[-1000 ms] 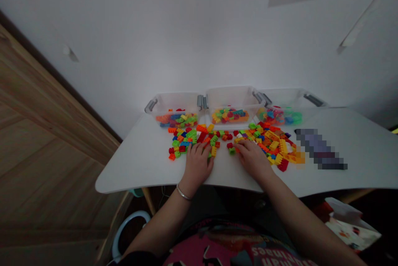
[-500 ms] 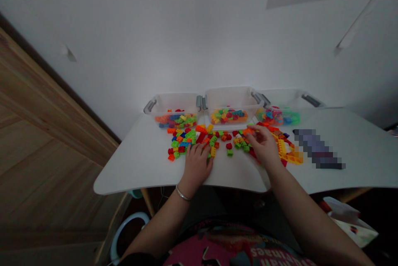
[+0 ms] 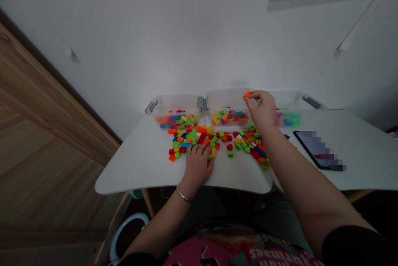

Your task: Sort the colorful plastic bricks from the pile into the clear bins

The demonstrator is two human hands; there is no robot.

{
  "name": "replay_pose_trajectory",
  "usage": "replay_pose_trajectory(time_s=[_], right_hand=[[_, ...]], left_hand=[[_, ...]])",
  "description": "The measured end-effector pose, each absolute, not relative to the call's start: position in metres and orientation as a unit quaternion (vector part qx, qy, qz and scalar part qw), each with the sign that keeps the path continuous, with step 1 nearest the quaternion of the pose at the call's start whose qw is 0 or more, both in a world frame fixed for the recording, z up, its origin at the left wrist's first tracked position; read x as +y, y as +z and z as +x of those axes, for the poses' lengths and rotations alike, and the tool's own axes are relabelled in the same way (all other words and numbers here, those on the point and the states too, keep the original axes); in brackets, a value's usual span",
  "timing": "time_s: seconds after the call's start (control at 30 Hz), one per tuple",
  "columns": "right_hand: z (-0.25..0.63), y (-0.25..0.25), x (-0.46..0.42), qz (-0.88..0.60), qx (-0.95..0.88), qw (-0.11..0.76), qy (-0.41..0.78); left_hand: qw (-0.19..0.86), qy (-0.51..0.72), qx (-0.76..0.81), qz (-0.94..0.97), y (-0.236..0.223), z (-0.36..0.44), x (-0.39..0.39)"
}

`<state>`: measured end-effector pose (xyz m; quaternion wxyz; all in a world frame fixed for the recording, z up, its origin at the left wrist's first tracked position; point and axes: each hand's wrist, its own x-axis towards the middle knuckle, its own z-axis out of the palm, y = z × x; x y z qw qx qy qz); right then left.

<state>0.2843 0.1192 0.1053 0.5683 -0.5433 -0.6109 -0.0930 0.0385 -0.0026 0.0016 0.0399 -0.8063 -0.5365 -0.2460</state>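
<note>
My right hand [image 3: 263,108] pinches an orange toy building brick [image 3: 247,95] between thumb and fingertips. It is raised at the right end of the middle clear bin [image 3: 230,99], which holds bricks in mixed colours. My left hand [image 3: 199,164] lies with its fingers stretched out over the near edge of the loose brick pile [image 3: 188,138] and grips nothing that I can see. Close to its fingertips is a yellow brick [image 3: 213,152]. My right forearm hides part of the brick pile on the right.
Along the wall, a left clear bin [image 3: 174,102] and a right clear bin [image 3: 287,98] flank the middle one, both with bricks inside. A phone [image 3: 319,150], partly blurred out, lies on the white table [image 3: 133,166] at the right. Wooden panelling [image 3: 40,133] rises at the left.
My right hand has lifted from the bricks on the table up to the middle bin, carrying the orange brick. My left hand has stayed in place.
</note>
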Motion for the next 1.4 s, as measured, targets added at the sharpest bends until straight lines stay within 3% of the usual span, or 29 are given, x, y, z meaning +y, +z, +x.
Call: replay_pose_trajectory(time_s=[0.17, 0.33, 0.67, 1.03, 1.23, 1.4], right_hand=[[0.28, 0.103, 0.137, -0.631, -0.615, 0.458, -0.118], [0.278, 0.098, 0.145, -0.662, -0.621, 0.401, -0.121], [0.281, 0.09, 0.146, -0.667, -0.637, 0.375, -0.1], [0.279, 0.095, 0.093, -0.574, -0.653, 0.476, -0.134], [0.258, 0.056, 0.048, -0.525, -0.707, 0.467, -0.079], [0.241, 0.014, 0.021, -0.505, -0.767, 0.396, -0.012]], left_hand=[[0.043, -0.249, -0.533, -0.808, 0.001, 0.038, -0.003], [0.049, -0.244, -0.534, -0.808, 0.001, 0.038, -0.003], [0.046, -0.238, -0.535, -0.809, 0.001, 0.038, -0.002], [0.048, -0.24, -0.535, -0.809, 0.003, 0.038, -0.003], [0.049, -0.248, -0.533, -0.807, 0.004, 0.039, -0.003], [0.042, -0.239, -0.537, -0.808, 0.004, 0.04, -0.003]])
